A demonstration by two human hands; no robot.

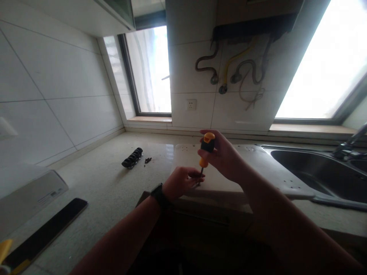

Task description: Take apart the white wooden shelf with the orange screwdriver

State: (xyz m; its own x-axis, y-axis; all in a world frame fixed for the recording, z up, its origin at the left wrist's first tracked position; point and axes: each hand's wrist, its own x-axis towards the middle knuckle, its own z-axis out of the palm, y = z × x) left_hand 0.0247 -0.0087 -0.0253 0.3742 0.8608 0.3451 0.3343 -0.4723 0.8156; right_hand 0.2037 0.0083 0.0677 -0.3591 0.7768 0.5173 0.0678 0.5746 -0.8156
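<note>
My right hand (222, 152) is wrapped around the yellow and black handle of a screwdriver (203, 162), which stands nearly upright with its shaft down. Around the tip, the fingers of my left hand (183, 180) are pinched together; whatever small thing they hold there is too small to make out. Both hands are over the near edge of a white panel (258, 168) with small holes near its ends, lying on the counter. On the counter left of the panel is a row of black ribbed parts (132, 157), beside a little heap of dark screws (148, 160).
A steel sink (321, 172) with a faucet (348, 149) is at the right. At the lower left lie a long dark flat piece (48, 233) and a grey box (31, 198). Pipes (206, 64) and a socket (191, 104) are on the back wall.
</note>
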